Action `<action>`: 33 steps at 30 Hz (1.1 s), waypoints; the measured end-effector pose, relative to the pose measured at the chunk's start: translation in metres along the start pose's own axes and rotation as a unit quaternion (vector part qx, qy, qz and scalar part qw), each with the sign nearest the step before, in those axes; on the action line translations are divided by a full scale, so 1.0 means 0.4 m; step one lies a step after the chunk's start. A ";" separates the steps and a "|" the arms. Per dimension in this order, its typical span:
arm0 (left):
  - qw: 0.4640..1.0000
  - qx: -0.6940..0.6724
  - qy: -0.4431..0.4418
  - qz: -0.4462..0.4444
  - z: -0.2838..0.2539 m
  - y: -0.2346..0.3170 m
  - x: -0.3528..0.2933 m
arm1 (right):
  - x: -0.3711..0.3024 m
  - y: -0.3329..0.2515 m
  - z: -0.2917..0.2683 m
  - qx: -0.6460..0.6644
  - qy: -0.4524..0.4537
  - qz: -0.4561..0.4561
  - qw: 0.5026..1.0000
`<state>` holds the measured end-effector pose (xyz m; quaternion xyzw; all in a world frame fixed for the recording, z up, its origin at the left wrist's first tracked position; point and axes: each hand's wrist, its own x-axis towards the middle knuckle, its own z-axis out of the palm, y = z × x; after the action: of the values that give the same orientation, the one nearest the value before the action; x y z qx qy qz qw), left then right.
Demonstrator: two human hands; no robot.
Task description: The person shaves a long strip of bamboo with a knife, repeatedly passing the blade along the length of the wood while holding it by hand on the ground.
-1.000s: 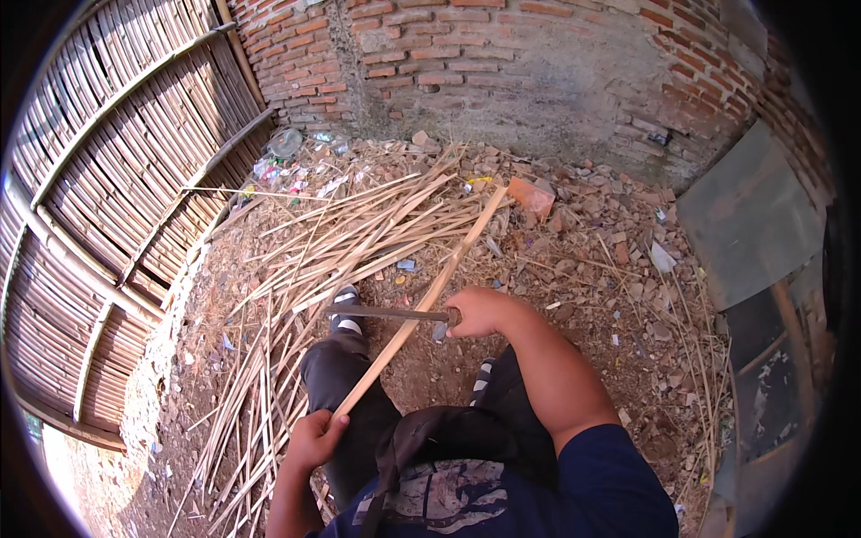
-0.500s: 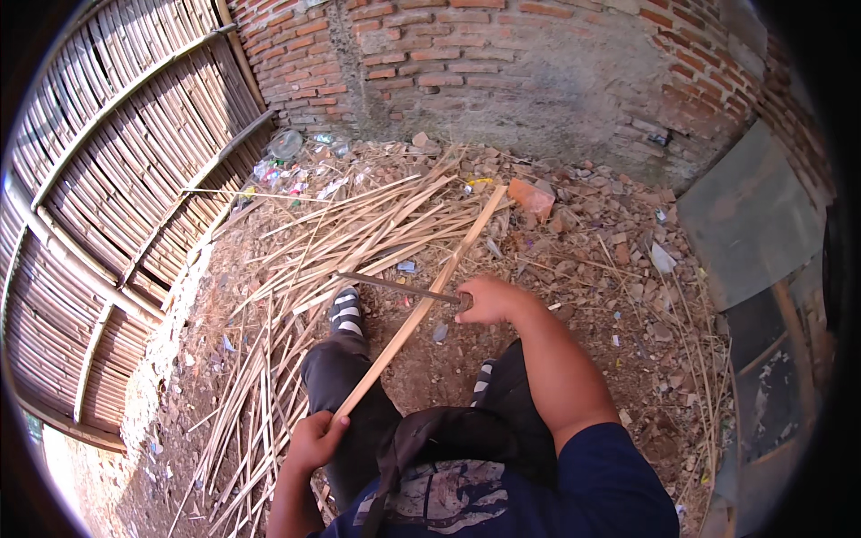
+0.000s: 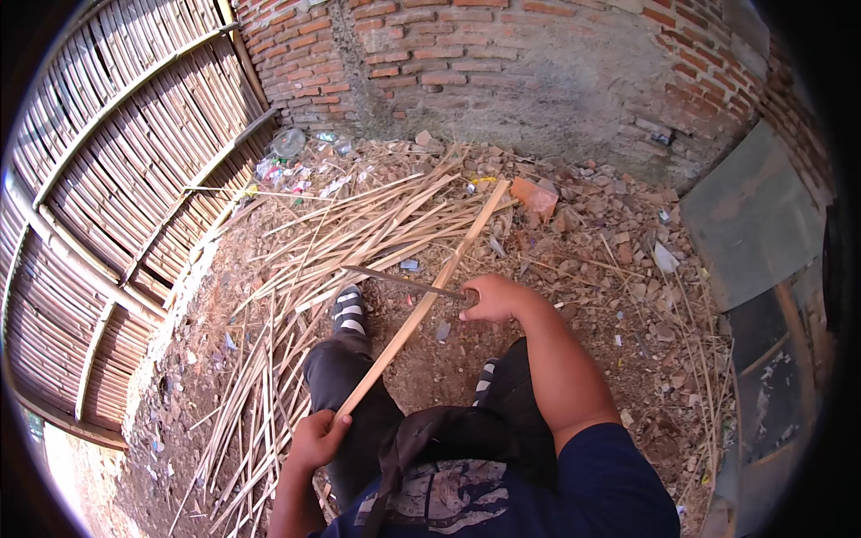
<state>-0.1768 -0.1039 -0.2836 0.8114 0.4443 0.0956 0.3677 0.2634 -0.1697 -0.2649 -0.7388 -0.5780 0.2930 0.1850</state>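
Note:
My left hand [image 3: 317,439] is closed around the near end of a long, pale split bamboo strip [image 3: 404,332], which slants away from me to the upper right. In my right hand [image 3: 493,298] is the handle of a long, dark-bladed knife [image 3: 386,277]. Its blade lies across the strip, a little beyond the middle, and points left. The strip's far end is beside an orange brick piece [image 3: 534,197].
Piles of thin bamboo strips [image 3: 359,220] lie ahead and to my left. Rubble and litter cover the ground. A bamboo-slat wall [image 3: 134,170] is on the left, a brick wall [image 3: 448,76] behind, grey sheets [image 3: 753,215] at right. My striped feet [image 3: 349,309] flank the work.
The knife and my right hand are almost where they were, shifted very slightly right in the picture. Both hands keep their hold.

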 end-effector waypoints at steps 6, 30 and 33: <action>1.000 -0.008 -0.012 -0.012 -0.002 -0.002 0.002 | -0.012 -0.040 0.005 -0.046 -0.041 0.017 0.998; 0.999 0.010 -0.025 -0.021 -0.007 0.003 0.003 | 0.005 -0.032 0.031 -0.078 -0.057 -0.011 0.995; 0.999 0.013 -0.027 -0.019 -0.008 0.003 0.004 | -0.002 -0.056 0.036 -0.102 -0.057 -0.023 0.993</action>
<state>-0.1767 -0.1014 -0.2806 0.8099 0.4502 0.0609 0.3711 0.2374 -0.1656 -0.2620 -0.7223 -0.6312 0.2703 0.0824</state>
